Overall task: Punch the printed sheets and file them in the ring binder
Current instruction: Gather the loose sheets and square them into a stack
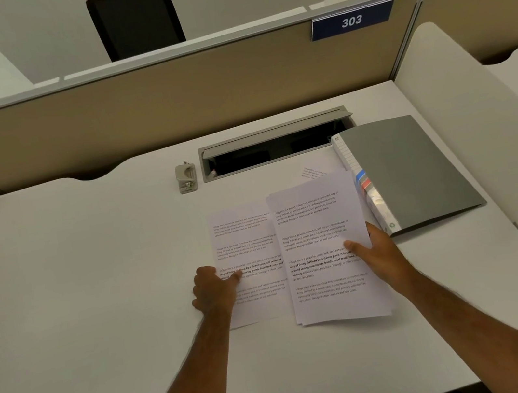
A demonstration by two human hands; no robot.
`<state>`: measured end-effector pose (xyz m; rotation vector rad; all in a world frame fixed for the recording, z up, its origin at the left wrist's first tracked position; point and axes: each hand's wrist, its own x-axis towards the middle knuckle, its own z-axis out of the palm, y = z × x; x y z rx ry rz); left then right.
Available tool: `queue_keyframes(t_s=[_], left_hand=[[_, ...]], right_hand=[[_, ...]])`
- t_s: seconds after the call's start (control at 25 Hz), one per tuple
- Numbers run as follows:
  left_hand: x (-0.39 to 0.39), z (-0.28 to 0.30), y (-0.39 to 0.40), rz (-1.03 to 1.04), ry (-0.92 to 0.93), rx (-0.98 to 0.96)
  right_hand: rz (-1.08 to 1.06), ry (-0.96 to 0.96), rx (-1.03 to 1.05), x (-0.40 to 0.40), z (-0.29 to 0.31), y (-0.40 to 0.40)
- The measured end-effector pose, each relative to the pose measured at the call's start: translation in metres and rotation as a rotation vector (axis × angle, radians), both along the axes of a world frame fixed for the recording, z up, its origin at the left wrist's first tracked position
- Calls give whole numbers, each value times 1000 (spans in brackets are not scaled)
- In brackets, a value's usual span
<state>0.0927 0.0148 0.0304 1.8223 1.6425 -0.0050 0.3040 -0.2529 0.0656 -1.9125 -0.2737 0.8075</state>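
Just left of the closed grey ring binder (414,170), printed sheets (321,247) lie loose in two overlapping lots on the table (92,275). Right hand (375,254) pinches the binder-side lot's edge, thumb on top. Left hand (213,288), fingers curled, thumb pressing the far lot. Step looks like gathering: slide both lots together, square edges before punching. Hole punch (186,178) sits well left of the binder, untouched.

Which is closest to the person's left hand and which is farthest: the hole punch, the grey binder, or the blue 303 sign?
From the left hand, in the head view:
1. Hole punch, on the desk straight beyond the hand.
2. Grey binder, closed, across the desk to the right.
3. Blue 303 sign, up on the partition at the back right.
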Motion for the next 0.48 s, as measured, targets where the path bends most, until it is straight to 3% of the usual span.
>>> queue_keyframes(t_s=[0.28,0.48], left_hand=[[-8,-3,6,-80,94,-14],[-17,8,11,-20,-14,-25]], right_hand=[[1,-9,-7,-9,6,-3],[0,-20,-24,-13,10,-2]])
